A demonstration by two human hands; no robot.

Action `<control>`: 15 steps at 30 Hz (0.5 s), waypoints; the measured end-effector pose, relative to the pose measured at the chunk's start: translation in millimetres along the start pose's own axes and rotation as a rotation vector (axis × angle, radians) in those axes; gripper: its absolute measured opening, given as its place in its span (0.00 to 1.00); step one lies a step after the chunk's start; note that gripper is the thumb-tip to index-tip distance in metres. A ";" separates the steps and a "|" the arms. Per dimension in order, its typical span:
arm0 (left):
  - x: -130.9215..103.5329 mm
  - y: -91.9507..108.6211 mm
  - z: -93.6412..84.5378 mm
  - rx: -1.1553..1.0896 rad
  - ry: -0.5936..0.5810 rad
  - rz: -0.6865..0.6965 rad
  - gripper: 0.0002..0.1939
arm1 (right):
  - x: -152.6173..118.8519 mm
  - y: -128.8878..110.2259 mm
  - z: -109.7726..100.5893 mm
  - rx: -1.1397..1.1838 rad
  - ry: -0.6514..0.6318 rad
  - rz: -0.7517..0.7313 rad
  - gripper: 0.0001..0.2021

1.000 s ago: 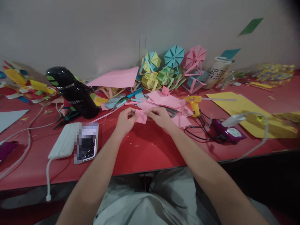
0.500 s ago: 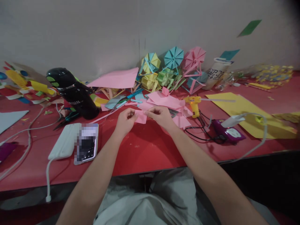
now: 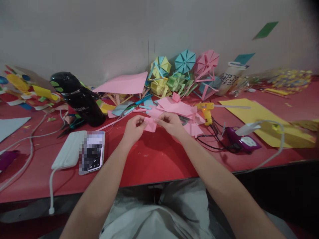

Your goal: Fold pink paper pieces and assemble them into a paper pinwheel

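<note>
Pink paper (image 3: 151, 126): a small piece between my two hands, above the red table (image 3: 154, 166); fingertips cover its left side and upper right corner, so I can't read its folds.
Left hand (image 3: 135, 129): thumb and forefinger closed together on the paper's left side; the other fingers curl, partly out of my sight.
Right hand (image 3: 171, 124): thumb and forefinger pinched on the upper right corner, the rest curled, their tips hidden from me.
Pink scraps (image 3: 178, 107): heaped just behind the right hand, which blocks part of them; a grey tool (image 3: 184, 120) shows beneath, perhaps scissors, though too little is visible.
Phone (image 3: 97, 152): beside the left forearm, part of its screen blurred into blocks; a white box (image 3: 67, 151) lies against it.
Left edge: a pale sheet (image 3: 12, 127) and a purple thing (image 3: 8, 159), both cut off in my view.
Bottle (image 3: 84, 104): black, hiding some clutter behind it, with pliers (image 3: 74, 124) at its foot.
Paper wheels (image 3: 185, 62): grouped near the wall, overlapping; a pink sheet (image 3: 122, 83) lies to their left.
Glue gun (image 3: 206, 109): right of the scraps, its cable looping near a purple block (image 3: 243, 141); a yellow sheet (image 3: 264, 122) lies beyond.
</note>
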State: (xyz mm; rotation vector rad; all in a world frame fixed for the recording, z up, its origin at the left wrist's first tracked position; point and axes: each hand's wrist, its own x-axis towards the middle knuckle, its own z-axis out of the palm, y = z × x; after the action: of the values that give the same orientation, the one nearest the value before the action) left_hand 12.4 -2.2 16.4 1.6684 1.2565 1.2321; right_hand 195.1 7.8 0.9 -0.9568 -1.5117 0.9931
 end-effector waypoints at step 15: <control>-0.5 -6.5 -0.9 0.175 0.140 0.067 0.04 | -4.1 -8.6 3.2 -0.172 0.007 -0.057 0.17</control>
State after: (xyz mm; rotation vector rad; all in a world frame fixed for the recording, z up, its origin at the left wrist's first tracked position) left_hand 9.6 -0.9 10.6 1.7865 1.4390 1.3305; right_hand 191.9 0.8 7.2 -1.0304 -1.6292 0.8290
